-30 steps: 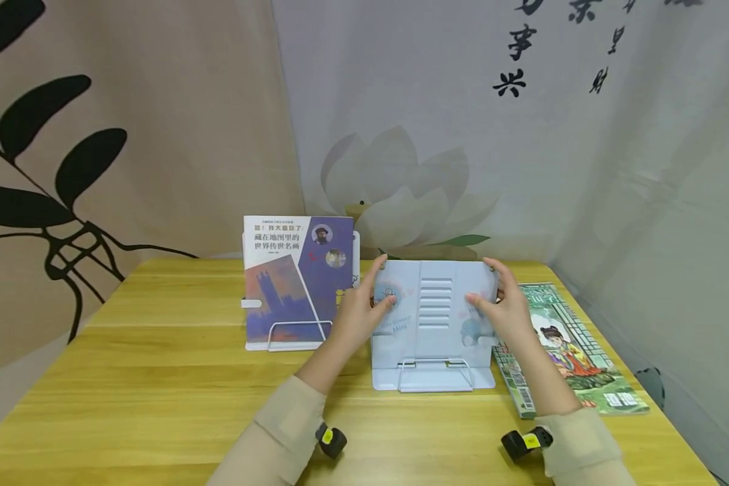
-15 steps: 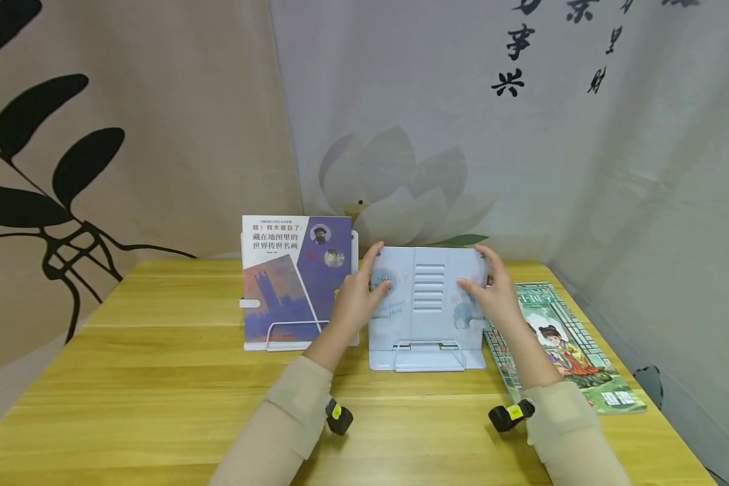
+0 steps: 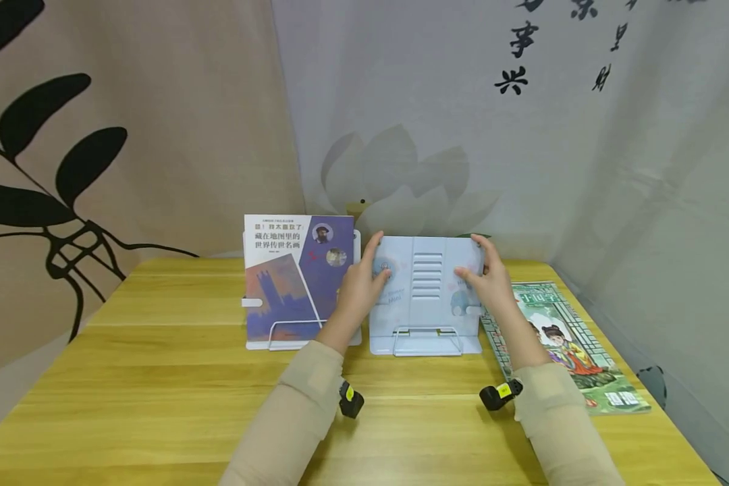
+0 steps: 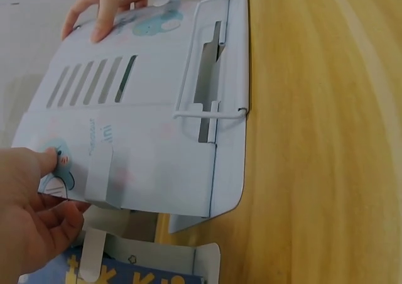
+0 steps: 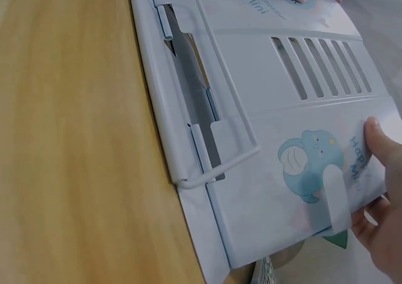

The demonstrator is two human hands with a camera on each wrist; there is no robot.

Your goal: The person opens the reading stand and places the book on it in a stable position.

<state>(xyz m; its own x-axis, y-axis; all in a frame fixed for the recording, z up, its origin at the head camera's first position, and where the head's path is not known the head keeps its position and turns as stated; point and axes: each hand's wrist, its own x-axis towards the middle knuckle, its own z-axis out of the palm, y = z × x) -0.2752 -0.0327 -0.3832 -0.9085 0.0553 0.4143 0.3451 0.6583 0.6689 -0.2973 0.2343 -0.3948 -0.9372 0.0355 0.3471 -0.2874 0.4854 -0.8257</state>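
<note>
A pale blue book stand (image 3: pixel 426 304) with slots and cartoon dinosaur prints stands tilted back on the table, its white wire rest (image 5: pixel 232 95) at the bottom front. My left hand (image 3: pixel 360 287) grips its left edge, thumb on the front and fingers behind, as the left wrist view also shows. On the opposite edge my right hand (image 3: pixel 491 283) holds it the same way, thumb (image 5: pixel 377 136) near the printed lettering. Left of it, a purple and white book (image 3: pixel 300 277) leans on a second stand (image 3: pixel 252 303), held by clips and a wire rest.
A green illustrated magazine (image 3: pixel 607 378) lies at the table's right side, partly behind my right forearm. The wooden table (image 3: pixel 158 391) reaches back to a printed curtain (image 3: pixel 401 101) with a lotus, leaves and Chinese characters.
Both hands have pushed the pale blue book stand away from me and slightly left, so it now stands about level with the stand holding the purple book. The magazine has not moved.
</note>
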